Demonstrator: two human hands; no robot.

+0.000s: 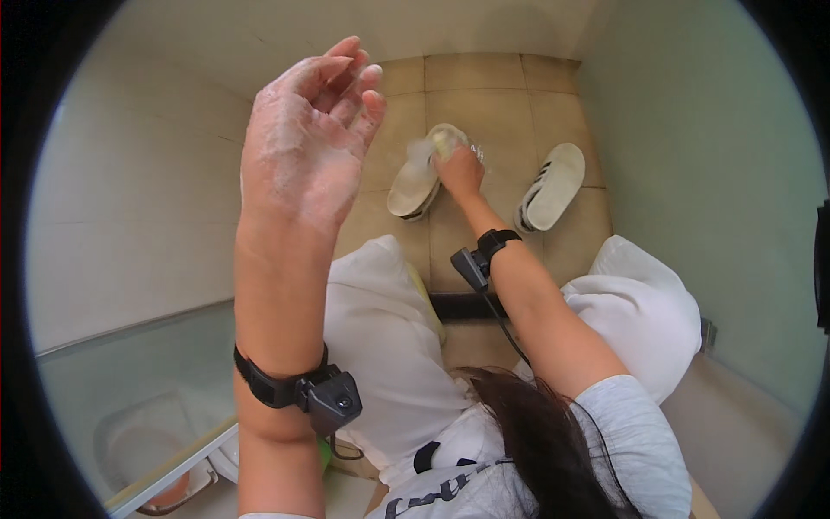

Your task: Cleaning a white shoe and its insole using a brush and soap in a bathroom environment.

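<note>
My left hand (303, 138) is raised close to the camera, palm facing me, fingers loosely apart and coated in white soap foam; it holds nothing. My right hand (458, 170) reaches down to the tiled floor and is closed on a pale scrubbing pad or brush (447, 138), pressed against the toe end of a white slipper (415, 183). A second white slipper with dark side stripes (552, 186) lies a little to the right, untouched. Black bands with small devices sit on both wrists.
Beige floor tiles (484, 95) run between a white wall on the left and a pale green wall on the right. My knees in white clothing frame the floor. A basin-like white fixture (138, 441) sits at the lower left behind a glass edge.
</note>
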